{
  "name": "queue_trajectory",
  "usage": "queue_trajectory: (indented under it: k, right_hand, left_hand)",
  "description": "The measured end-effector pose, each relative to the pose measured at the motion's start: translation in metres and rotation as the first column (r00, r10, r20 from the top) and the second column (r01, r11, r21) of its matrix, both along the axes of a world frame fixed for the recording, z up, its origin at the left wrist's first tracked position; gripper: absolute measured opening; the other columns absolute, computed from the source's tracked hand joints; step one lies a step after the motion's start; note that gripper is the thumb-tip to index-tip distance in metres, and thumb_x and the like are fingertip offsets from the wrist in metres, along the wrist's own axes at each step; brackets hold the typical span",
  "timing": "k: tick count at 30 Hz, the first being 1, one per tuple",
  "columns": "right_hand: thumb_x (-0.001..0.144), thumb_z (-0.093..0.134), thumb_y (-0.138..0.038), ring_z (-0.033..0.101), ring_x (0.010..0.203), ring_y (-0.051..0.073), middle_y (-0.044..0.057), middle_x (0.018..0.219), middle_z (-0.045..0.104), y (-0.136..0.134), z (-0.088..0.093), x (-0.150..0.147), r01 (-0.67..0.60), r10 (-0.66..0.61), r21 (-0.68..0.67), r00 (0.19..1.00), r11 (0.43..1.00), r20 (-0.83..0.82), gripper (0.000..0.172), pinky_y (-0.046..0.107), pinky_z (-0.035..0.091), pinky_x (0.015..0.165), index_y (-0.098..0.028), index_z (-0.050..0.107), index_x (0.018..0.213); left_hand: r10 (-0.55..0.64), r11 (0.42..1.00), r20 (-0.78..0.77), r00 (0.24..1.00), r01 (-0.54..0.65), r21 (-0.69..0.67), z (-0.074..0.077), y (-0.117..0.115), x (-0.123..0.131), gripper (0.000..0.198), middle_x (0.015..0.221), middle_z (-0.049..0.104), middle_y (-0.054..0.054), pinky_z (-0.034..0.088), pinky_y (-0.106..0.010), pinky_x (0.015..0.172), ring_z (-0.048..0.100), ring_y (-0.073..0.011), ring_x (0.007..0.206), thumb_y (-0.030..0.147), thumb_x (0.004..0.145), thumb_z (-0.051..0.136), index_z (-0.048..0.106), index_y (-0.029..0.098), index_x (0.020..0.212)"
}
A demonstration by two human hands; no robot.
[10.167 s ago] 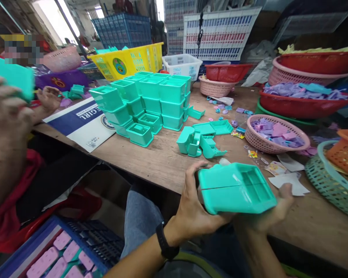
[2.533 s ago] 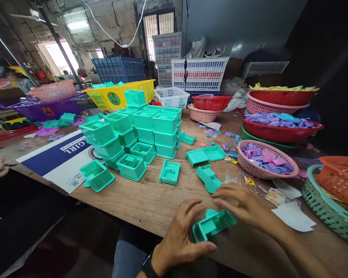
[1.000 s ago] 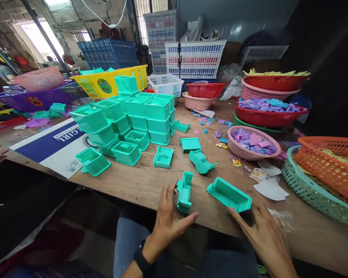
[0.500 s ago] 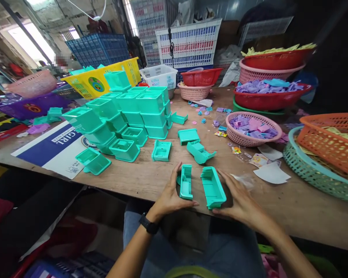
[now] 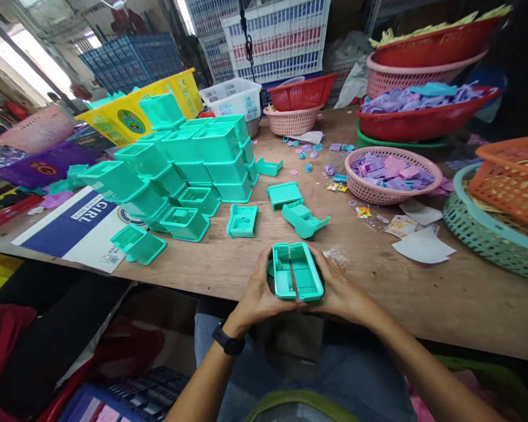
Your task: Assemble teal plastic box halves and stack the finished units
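Left hand (image 5: pixel 257 293) and right hand (image 5: pixel 338 290) press two teal moulded plastic box halves (image 5: pixel 297 278) together at the wooden bench (image 5: pixel 422 299) edge.

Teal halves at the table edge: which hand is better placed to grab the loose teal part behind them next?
Probably right. The loose teal part lies behind and slightly right of the teal halves, nearer the right hand. The left hand grips the left half and would have to cross over.
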State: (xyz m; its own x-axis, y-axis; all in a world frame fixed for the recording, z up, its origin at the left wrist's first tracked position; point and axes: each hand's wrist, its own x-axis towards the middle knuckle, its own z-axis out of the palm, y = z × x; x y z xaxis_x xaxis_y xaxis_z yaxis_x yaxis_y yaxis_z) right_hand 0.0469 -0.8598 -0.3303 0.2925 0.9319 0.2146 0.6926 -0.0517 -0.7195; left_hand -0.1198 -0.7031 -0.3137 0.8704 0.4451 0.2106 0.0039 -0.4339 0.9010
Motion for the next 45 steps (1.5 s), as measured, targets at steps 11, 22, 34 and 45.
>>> queue_trajectory:
  k: [11, 22, 34, 45]
  right_hand:
    - [0.074, 0.09, -0.048, 0.045, 0.15, 0.042, 0.023, 0.164, 0.042, -0.004, -0.001, 0.002, -0.084, 0.084, -0.001, 0.996, 0.996, 0.043, 0.126, 0.059, 0.042, 0.118, -0.026, 0.007, 0.167]
    - [0.07, 0.091, -0.041, 0.052, 0.143, 0.042, 0.018, 0.161, 0.049, -0.008, -0.006, -0.001, -0.002, 0.002, 0.033, 1.0, 0.999, 0.008, 0.122, 0.057, 0.047, 0.114, -0.031, 0.018, 0.166]
    - [0.07, 0.087, -0.028, 0.056, 0.141, 0.04, 0.018, 0.157, 0.054, -0.003, 0.008, 0.0, -0.051, 0.047, 0.059, 0.997, 0.997, 0.058, 0.121, 0.055, 0.053, 0.11, -0.03, 0.012, 0.166]
    - [0.076, 0.084, -0.032, 0.059, 0.138, 0.035, 0.014, 0.157, 0.055, -0.003, 0.011, 0.003, -0.068, 0.065, 0.071, 0.997, 0.995, 0.047, 0.112, 0.051, 0.055, 0.109, -0.03, 0.017, 0.165]
  left_hand:
    - [-0.001, 1.0, -0.047, 0.999, 0.002, 0.005, -0.003, 0.001, -0.005, 0.123, 0.154, 0.048, -0.02, 0.042, -0.057, 0.123, 0.051, -0.0387, 0.143, 0.063, 0.062, 0.095, 0.025, 0.022, 0.155]
    - [0.018, 1.0, -0.077, 0.997, -0.02, -0.015, -0.004, -0.002, -0.01, 0.121, 0.15, 0.048, -0.015, 0.045, -0.051, 0.119, 0.054, -0.0354, 0.137, 0.056, 0.062, 0.098, 0.025, 0.024, 0.153]
    - [0.003, 0.999, -0.138, 0.99, -0.01, -0.05, 0.0, -0.002, -0.012, 0.12, 0.138, 0.053, -0.009, 0.052, -0.052, 0.108, 0.061, -0.0322, 0.121, 0.035, 0.059, 0.096, 0.021, 0.03, 0.152]
    - [0.054, 0.998, -0.104, 0.993, -0.052, 0.024, -0.001, -0.007, -0.012, 0.119, 0.141, 0.053, -0.012, 0.052, -0.054, 0.11, 0.06, -0.0348, 0.126, 0.053, 0.06, 0.097, 0.026, 0.029, 0.152]
